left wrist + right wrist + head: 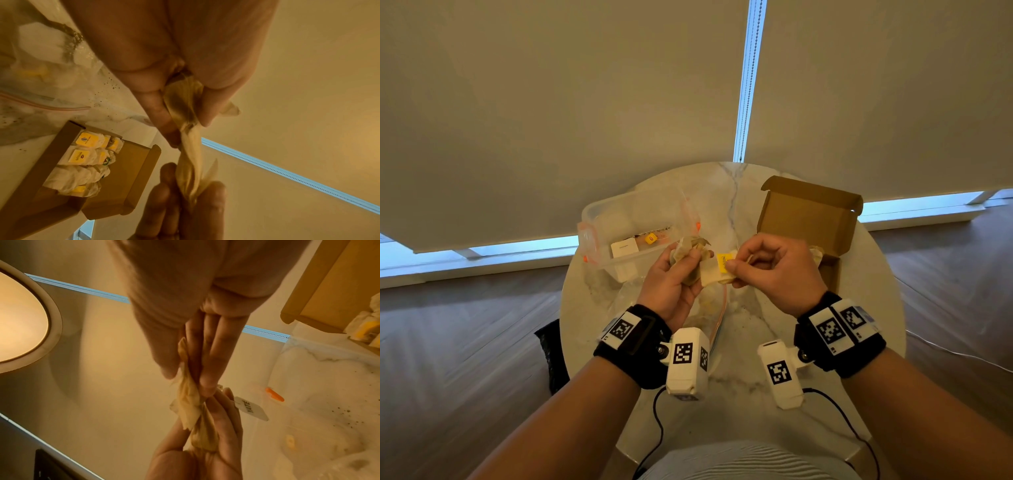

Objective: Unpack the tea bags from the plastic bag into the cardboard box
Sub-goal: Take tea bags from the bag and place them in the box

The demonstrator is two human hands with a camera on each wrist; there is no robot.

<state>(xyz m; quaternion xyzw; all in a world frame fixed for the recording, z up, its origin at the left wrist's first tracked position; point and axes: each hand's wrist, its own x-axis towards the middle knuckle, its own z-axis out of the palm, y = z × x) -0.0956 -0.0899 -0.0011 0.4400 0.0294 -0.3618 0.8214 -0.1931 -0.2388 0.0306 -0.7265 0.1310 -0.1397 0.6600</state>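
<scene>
Above the table's middle both hands hold tea bags. My left hand [681, 270] grips a crumpled beige tea bag [688, 251], seen in the left wrist view as a twisted tea bag [189, 146]. My right hand [767, 267] pinches a second tea bag with a yellow tag [722, 263]; the two bags [191, 404] touch between the hands. The open cardboard box [804, 219] stands at the right, with several tea bags [86, 160] inside. The clear plastic bag [709, 308] lies flat on the table under the hands, its zip strip [45, 105] visible.
A clear plastic tub [633, 233] with orange clips stands at the back left of the round marble table [859, 308]. Tea crumbs [339, 412] speckle the tabletop. Cables run from the wrist cameras. Window blinds rise behind the table; wooden floor lies around it.
</scene>
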